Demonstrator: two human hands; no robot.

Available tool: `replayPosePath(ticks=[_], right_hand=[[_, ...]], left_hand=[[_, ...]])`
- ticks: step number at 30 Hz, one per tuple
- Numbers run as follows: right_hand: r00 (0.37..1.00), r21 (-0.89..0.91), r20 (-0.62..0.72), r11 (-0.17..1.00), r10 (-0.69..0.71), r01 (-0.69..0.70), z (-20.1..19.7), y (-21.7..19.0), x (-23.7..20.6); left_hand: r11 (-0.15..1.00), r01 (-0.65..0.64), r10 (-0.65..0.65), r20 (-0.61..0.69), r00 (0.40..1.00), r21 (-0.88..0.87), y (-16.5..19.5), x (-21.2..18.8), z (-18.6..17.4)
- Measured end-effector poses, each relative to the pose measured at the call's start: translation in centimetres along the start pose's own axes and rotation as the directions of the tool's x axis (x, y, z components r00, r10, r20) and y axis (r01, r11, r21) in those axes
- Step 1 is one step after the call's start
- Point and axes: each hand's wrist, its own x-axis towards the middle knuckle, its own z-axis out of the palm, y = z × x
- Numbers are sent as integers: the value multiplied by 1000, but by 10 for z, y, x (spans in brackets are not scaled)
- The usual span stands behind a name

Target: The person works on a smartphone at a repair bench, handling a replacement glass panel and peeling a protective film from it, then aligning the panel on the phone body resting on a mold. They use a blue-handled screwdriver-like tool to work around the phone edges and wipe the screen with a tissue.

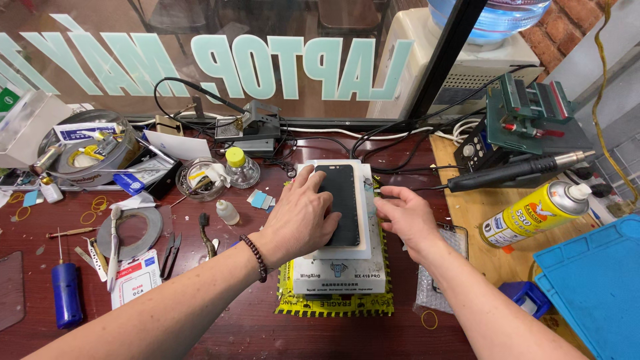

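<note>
- Head view: your left hand point(301, 217) lies palm down with fingers spread, resting on the left side of the black phone screen point(343, 203), fingertips over its upper left corner.
- The screen lies flat on a white pad atop the white heating plate point(333, 275), near the middle of the dark red bench point(227, 327); the plate itself sits on a yellow bag with black hazard stripes point(333, 307).
- Your right hand point(405, 217) sits at the right edge of the plate, fingers curled loosely and pointed at the screen's right side. Whether the fingertips pinch anything there, you cannot tell.
- A dark bead bracelet point(256, 257) circles your left wrist.
- To the left of the plate lie a roll of grey tape point(130, 233), tweezers point(171, 253), a small white bottle point(227, 212) and a blue cylinder tool point(67, 293).
- Behind the plate stand a round glass bottle with a yellow cap point(239, 167) and a soldering station point(257, 127).
- To the right, on a wooden board, lie a black hot-air handle point(507, 173) and a yellow spray can point(533, 212) on its side; a blue mat point(597, 287) fills the lower right corner.
</note>
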Motion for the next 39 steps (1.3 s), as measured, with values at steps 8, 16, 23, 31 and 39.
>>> replayPosePath(ticks=[8,16,23,31,39], right_hand=[[999,-103,0,994,-47,46,19,-6,-12],[886,-502,-254,836,-388,222,23,-35,-3],[864,-118,199,864,-463,490,112,-71,-5],[882,-179,322,893,-344,413,161,-69,-27],[930,-336,328,899,-167,280,187,-67,-46]], left_hand=[[997,-58,55,-82,995,-45,4,-3,-6],[891,292,-352,-123,928,-348,-3,-10,-20],[815,336,-494,-263,829,-472,-41,-37,-36],[607,734,-793,-176,583,-303,-175,-130,-61],[-1,991,-982,-188,24,131,-281,-256,-61]])
